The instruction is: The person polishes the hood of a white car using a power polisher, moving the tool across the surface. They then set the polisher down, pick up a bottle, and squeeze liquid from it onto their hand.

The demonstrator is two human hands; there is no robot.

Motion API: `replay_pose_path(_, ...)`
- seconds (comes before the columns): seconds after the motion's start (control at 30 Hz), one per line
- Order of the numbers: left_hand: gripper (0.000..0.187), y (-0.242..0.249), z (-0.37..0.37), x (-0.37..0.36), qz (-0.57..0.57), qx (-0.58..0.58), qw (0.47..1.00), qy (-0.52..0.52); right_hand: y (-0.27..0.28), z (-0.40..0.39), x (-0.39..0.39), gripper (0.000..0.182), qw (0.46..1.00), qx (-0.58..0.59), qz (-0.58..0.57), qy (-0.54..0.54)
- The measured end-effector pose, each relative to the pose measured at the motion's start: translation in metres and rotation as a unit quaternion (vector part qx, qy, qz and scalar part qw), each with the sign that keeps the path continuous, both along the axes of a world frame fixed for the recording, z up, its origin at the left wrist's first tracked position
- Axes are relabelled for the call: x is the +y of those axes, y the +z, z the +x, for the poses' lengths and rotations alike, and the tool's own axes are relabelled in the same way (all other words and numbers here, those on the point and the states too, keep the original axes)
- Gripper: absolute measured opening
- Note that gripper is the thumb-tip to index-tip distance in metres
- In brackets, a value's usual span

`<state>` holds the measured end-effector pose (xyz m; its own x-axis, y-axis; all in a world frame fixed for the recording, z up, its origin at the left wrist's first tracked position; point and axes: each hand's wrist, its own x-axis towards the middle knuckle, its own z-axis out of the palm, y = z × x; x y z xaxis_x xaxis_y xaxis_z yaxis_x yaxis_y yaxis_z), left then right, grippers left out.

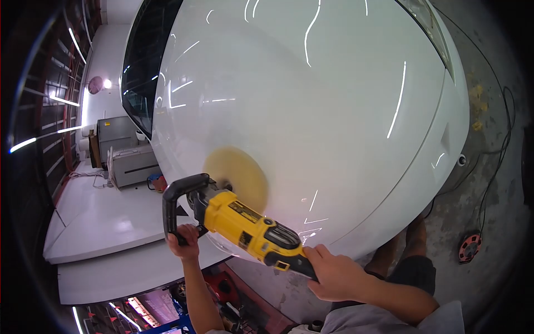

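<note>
A yellow and black power polisher (245,222) lies across the near left part of the white car hood (311,128). Its round yellow pad (239,172) is against the paint and looks smeared, as if spinning. My left hand (186,242) is wrapped round the lower end of the black D-shaped front handle (172,203). At the polisher's rear end, my right hand (336,273) closes round the black grip; part of that grip is hidden under the fingers. Ceiling lights reflect as bright streaks in the paint.
The dark windshield (147,61) borders the hood on the left, and a headlight (425,22) sits at the upper right. On the concrete floor, a black cable (489,178) runs near an orange-red reel (470,247). Grey cabinets (130,150) stand at the left.
</note>
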<state>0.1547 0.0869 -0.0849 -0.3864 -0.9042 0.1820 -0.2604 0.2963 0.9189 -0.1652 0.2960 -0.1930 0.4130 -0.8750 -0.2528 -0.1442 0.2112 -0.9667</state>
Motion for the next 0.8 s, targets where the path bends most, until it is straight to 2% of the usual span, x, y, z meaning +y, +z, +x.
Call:
replay_pose_path(0.1,0.053,0.009,0.002,-0.021,-0.006,0.008,0.999,0.038,0.006,0.002,-0.023,0.062,0.996,-0.071,-0.059,-0.007)
replay_pose_path(0.13,0.049,0.015,0.008,-0.032,0.004,0.008,1.000,0.021,0.008,0.002,-0.031,0.062,0.996,-0.073,-0.058,-0.012)
replay_pose_path(0.2,0.048,0.022,0.014,-0.049,0.011,0.006,0.999,0.033,0.011,0.003,-0.046,0.062,0.991,-0.095,-0.084,0.050)
replay_pose_path(0.4,0.050,0.040,0.001,-0.093,0.022,0.014,0.999,0.034,0.025,-0.003,-0.073,0.063,0.981,-0.162,-0.096,0.037)
replay_pose_path(0.63,0.051,0.048,-0.021,-0.136,0.016,0.017,1.000,0.020,0.036,0.002,-0.099,0.064,0.988,-0.133,-0.082,-0.003)
replay_pose_path(0.8,0.051,0.054,-0.029,-0.160,0.017,0.032,0.998,0.045,0.042,0.006,-0.120,0.056,0.981,-0.123,-0.132,-0.066)
